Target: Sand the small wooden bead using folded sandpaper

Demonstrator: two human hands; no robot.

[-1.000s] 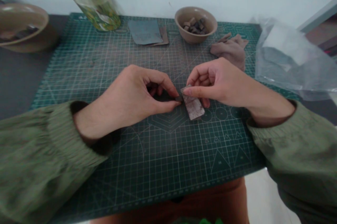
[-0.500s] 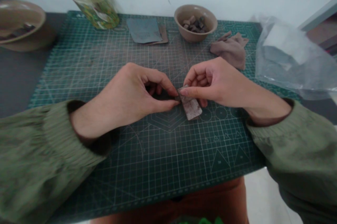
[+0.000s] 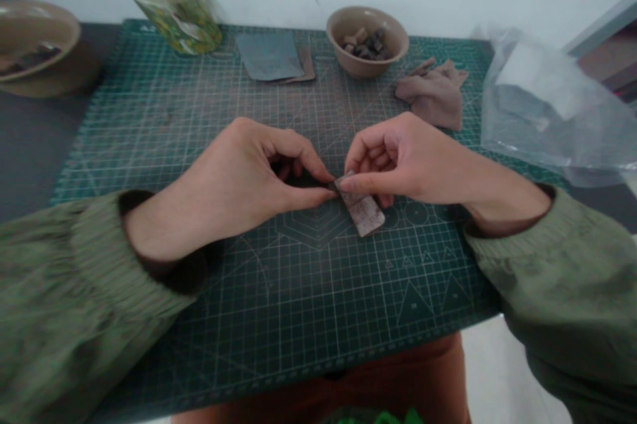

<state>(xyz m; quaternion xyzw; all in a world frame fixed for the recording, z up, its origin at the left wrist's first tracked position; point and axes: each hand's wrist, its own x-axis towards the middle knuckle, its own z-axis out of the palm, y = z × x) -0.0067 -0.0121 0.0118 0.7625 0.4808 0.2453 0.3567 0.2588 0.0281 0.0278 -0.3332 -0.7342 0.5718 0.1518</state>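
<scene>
Between the thumb and fingers of my right hand [image 3: 393, 158] is a small, worn grey-brown strip of sandpaper [image 3: 365, 213], its free end slanting down to the right. My left hand [image 3: 259, 172] pinches a small dark piece [image 3: 334, 186] at the strip's upper left edge. Fingertips and strip cover most of that piece, so its kind does not show. Both hands meet just above the green cutting mat [image 3: 298, 291].
At the back stand a pump bottle [image 3: 186, 19], blue-grey sandpaper sheets [image 3: 271, 56] and a bowl [image 3: 365, 67] of small blocks. A crumpled brown cloth [image 3: 435, 95] and a clear plastic bag [image 3: 552, 125] lie right. Another bowl [image 3: 60, 69] stands far left.
My right hand has shifted slightly, and the sandpaper strip's free end sits a little lower and further right. My left hand keeps its pinch in nearly the same place.
</scene>
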